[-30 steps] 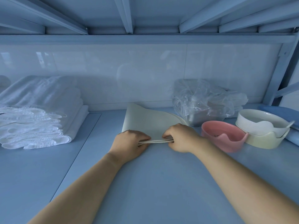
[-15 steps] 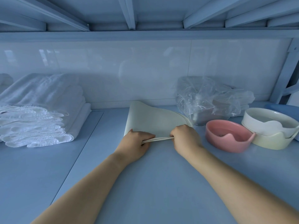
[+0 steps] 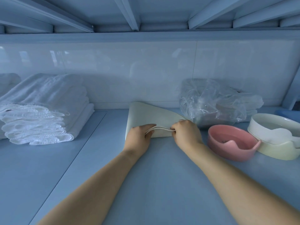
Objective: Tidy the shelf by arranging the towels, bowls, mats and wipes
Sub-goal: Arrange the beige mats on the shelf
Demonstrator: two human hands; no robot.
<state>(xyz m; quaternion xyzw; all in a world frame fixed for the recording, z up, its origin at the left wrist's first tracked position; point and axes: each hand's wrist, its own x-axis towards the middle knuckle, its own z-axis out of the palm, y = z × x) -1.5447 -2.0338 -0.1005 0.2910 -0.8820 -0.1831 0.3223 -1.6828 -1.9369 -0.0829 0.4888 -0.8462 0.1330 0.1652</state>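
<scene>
This looks like a storage or utility corner, perhaps in a home: a painted metal shelf (image 3: 48,176) under another tier's struts (image 3: 129,13), a glossy white tiled wall (image 3: 129,62) behind, and household stock of folded white towels (image 3: 45,114), a plastic-wrapped pack (image 3: 219,103), a pink bowl (image 3: 230,143) and a cream bowl (image 3: 276,132).

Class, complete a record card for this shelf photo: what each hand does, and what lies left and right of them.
Mat: cream, folded over, on the shelf
Left hand: grips the doubled near edge
Right hand: pinches the same edge
Left side: stacked white towels
Right side: pink bowl, cream bowl, plastic-wrapped pack behind
</scene>
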